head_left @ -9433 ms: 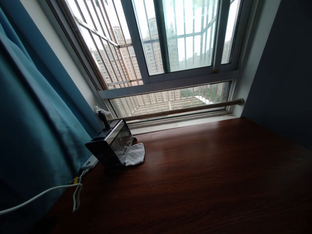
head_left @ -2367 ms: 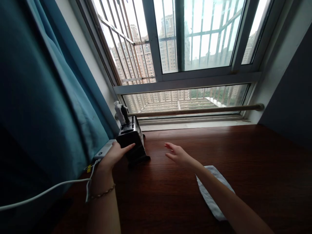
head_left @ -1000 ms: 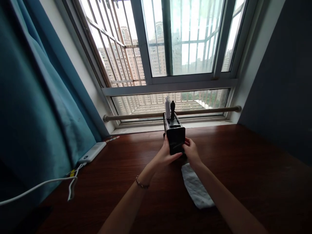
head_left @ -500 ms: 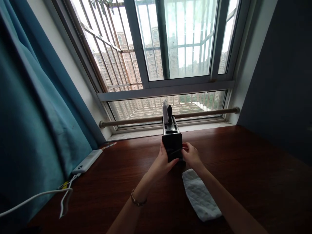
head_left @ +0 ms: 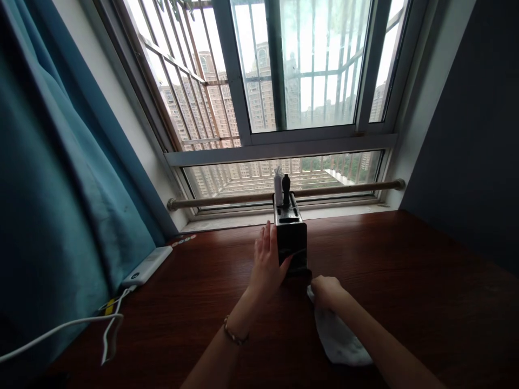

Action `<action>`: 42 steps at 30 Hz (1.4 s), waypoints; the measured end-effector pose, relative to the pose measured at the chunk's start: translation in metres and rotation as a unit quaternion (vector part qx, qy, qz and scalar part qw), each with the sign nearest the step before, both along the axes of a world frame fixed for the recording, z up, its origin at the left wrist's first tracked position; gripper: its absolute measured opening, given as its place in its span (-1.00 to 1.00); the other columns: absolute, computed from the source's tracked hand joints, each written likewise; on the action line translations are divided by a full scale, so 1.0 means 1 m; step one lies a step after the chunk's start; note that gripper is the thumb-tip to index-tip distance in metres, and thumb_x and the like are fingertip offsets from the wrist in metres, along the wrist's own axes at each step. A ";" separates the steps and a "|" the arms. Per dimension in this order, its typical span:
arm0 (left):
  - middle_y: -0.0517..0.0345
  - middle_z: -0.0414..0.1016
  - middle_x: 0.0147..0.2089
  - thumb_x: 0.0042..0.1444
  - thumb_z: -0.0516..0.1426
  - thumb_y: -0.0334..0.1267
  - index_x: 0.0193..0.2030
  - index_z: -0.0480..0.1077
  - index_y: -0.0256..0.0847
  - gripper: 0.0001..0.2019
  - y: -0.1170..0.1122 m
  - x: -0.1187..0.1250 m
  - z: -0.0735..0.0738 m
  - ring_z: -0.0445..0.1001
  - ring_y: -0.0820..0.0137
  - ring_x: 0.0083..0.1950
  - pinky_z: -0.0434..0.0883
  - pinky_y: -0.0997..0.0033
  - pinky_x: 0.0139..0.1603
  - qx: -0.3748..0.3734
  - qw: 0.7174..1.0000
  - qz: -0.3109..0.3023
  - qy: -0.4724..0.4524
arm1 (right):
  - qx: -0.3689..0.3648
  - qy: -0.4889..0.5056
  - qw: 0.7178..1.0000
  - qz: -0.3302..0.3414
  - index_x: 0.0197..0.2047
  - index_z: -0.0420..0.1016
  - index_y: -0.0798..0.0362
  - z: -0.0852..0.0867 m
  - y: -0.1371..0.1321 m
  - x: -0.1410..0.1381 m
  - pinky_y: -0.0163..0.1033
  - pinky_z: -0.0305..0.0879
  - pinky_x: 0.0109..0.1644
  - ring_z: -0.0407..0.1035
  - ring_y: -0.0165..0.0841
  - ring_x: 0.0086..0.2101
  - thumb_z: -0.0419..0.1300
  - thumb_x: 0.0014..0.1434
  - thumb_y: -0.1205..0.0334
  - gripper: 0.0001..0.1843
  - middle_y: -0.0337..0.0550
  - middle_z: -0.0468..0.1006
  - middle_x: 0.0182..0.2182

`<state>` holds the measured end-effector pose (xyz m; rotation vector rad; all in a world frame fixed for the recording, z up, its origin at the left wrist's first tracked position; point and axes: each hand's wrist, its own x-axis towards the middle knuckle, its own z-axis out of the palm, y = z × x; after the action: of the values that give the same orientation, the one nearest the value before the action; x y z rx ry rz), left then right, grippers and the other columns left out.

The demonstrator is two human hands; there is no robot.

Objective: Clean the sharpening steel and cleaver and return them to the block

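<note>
A black knife block (head_left: 291,243) stands upright on the dark wooden table (head_left: 405,281), with a white handle and a black handle sticking out of its top. My left hand (head_left: 266,265) lies flat against the block's left side, fingers stretched up, thumb at its front. My right hand (head_left: 327,290) has dropped to the near end of a white cloth (head_left: 339,337) lying on the table just right of the block; its fingers curl down onto the cloth.
A white power bank (head_left: 146,266) lies at the table's left edge, with a white cable (head_left: 60,327) trailing off it. A teal curtain (head_left: 60,178) hangs on the left. A window with a rail (head_left: 344,187) runs behind the table; a dark wall closes the right.
My right hand has left the block's front and come down onto the white cloth. My left hand has flattened against the block's left side. The block stays at the table's middle.
</note>
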<state>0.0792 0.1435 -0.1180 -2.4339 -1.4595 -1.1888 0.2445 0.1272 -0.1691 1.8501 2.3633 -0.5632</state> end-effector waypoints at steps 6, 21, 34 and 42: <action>-0.33 -0.05 0.31 0.03 0.15 -0.19 0.29 -0.16 -0.41 -0.22 0.012 0.001 -0.023 -0.08 0.06 0.35 0.01 0.00 0.29 -0.134 0.986 -0.014 -0.102 | 0.082 0.061 0.994 -0.031 -0.36 0.44 0.23 0.005 0.031 0.039 0.09 0.29 -0.22 0.42 0.10 -0.24 0.10 -0.01 0.43 -0.87 0.27 0.48 -0.27; -0.18 0.36 0.01 -0.02 0.16 -0.22 0.08 0.11 -0.37 -0.46 0.003 0.007 -0.012 0.36 0.11 0.05 0.30 0.20 0.01 -0.292 0.941 -0.033 -0.170 | 0.233 0.532 0.812 -0.055 -0.16 0.26 0.12 -0.013 0.049 0.019 -0.18 0.33 -0.24 0.34 -0.25 -0.25 0.15 0.06 0.14 -0.69 -0.04 0.39 -0.23; -0.15 0.40 0.02 -0.03 0.17 -0.16 0.08 0.20 -0.30 -0.47 -0.011 -0.003 0.005 0.37 0.10 0.06 0.31 0.22 0.01 -0.287 0.954 -0.027 -0.080 | 0.324 0.544 0.774 0.001 -0.35 0.43 0.07 0.004 0.034 0.034 -0.29 0.27 -0.32 0.33 -0.34 -0.35 0.11 0.17 0.24 -0.88 -0.16 0.42 -0.39; -0.20 0.13 0.27 0.06 0.09 0.05 0.23 0.12 -0.40 -0.30 -0.028 -0.034 0.032 0.10 0.13 0.30 0.08 0.18 0.29 -0.282 0.959 -0.001 0.030 | 0.073 0.899 0.377 -0.211 -0.17 0.49 -0.06 0.036 0.024 0.077 -0.29 0.39 -0.21 0.41 -0.35 -0.23 0.33 -0.06 0.11 -0.67 -0.25 0.52 -0.21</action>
<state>0.0448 0.1160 -0.0864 -2.7729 -1.9977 -0.7556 0.3210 0.1509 -0.1335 1.7260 1.6298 -4.2554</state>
